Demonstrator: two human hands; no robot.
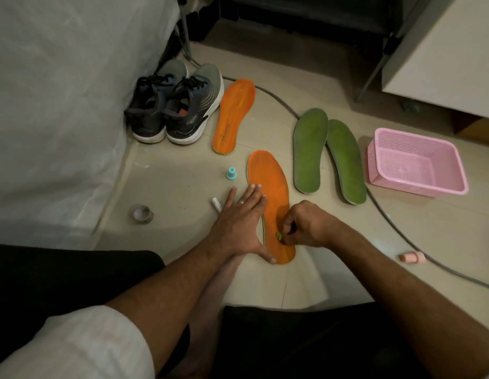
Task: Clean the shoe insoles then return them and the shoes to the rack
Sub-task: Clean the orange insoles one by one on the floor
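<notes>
Straight left-hand fingers [254, 190] are pressed flat on an orange foam insole [270, 198] laid on the tiled floor [183, 187]; a small green scrap [279, 235] is pinched by the right hand [306, 224]. Printed lettering cannot be read.

Dim, warm indoor light is falling softly from above, leaving the floor [183, 192] muted and casting only faint shadows just beside the fingers [254, 187]. The wide lens is bending straight lines toward the edges. Fine detail is smearing slightly; far corners are sinking into darkness.
</notes>
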